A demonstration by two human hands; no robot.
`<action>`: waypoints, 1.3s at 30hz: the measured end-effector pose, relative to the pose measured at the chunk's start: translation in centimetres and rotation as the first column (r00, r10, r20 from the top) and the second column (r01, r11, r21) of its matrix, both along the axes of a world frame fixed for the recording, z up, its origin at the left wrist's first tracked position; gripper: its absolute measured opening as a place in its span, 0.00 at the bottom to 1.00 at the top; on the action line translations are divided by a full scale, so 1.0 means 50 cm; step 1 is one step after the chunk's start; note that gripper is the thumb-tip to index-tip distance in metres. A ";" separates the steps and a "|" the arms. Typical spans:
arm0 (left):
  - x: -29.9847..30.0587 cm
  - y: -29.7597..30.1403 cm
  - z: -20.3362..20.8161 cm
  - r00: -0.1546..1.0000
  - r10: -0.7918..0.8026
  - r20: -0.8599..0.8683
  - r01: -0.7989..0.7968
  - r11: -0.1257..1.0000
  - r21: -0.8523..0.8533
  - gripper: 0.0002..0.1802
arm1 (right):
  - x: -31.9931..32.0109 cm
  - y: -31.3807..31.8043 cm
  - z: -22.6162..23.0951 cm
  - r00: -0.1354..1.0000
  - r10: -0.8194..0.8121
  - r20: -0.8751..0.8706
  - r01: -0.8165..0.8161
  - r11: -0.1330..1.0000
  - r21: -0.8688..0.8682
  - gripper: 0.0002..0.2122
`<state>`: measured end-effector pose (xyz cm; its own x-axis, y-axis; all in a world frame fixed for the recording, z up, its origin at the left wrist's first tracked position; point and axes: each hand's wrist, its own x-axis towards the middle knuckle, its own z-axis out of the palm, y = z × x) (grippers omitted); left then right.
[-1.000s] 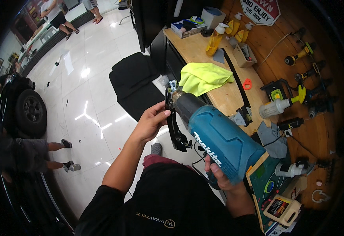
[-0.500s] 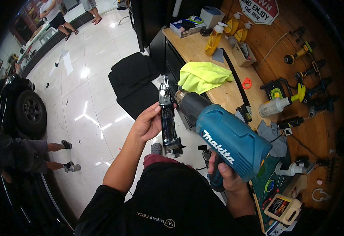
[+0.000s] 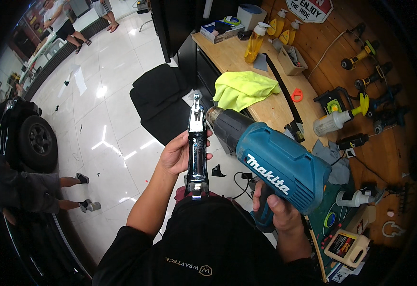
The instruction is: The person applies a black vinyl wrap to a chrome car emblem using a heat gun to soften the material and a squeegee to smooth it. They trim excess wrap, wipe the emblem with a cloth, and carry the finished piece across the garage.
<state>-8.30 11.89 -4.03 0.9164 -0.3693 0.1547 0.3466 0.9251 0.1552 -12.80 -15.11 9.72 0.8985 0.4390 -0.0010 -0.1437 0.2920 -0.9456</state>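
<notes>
My left hand grips a long glossy black part, shaped like a car door handle, with its fingers wrapped behind it. The part stands nearly upright in front of my body, and a shiny metallic-looking piece shows at its upper end. In my right hand is a blue heat gun, held by its dark grip. Its dark nozzle points up and left, with the metal tip close beside the part's upper end. Whether the tip touches the part I cannot tell.
At the right runs a wooden workbench with a yellow-green cloth, spray bottles and a cream jug. Cordless drills hang on the wood wall. Black mats lie on the tiled floor. At left, a person stands by a black vehicle.
The black part has turned in my left hand, showing a different side, and moved slightly left. The heat gun stays beside it, its nozzle slightly further left.
</notes>
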 end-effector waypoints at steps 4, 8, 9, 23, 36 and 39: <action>-0.002 -0.001 0.006 1.000 0.020 0.005 -0.021 0.997 0.070 0.27 | 0.000 -0.003 -0.004 1.000 -0.001 -0.002 0.001 1.000 0.007 0.14; 0.001 -0.002 0.022 0.997 0.064 0.048 -0.071 0.982 0.174 0.25 | -0.001 -0.005 -0.008 1.000 -0.013 0.004 0.012 1.000 0.014 0.15; 0.002 -0.003 0.025 0.996 0.072 0.049 -0.080 0.979 0.187 0.25 | -0.001 -0.005 -0.008 1.000 -0.012 0.009 0.012 1.000 0.018 0.15; 0.003 -0.001 0.033 0.993 0.120 0.005 -0.117 0.960 0.253 0.24 | -0.004 -0.010 -0.008 0.998 -0.056 0.016 0.056 0.998 0.011 0.19; 0.007 -0.007 0.051 0.970 0.244 0.005 -0.201 0.789 0.581 0.24 | -0.025 0.010 0.002 0.994 -0.089 0.060 0.095 0.988 -0.123 0.09; 0.007 -0.011 0.052 0.966 0.259 -0.002 -0.206 0.774 0.599 0.25 | -0.024 0.003 -0.002 0.994 -0.086 0.068 0.096 0.984 -0.148 0.09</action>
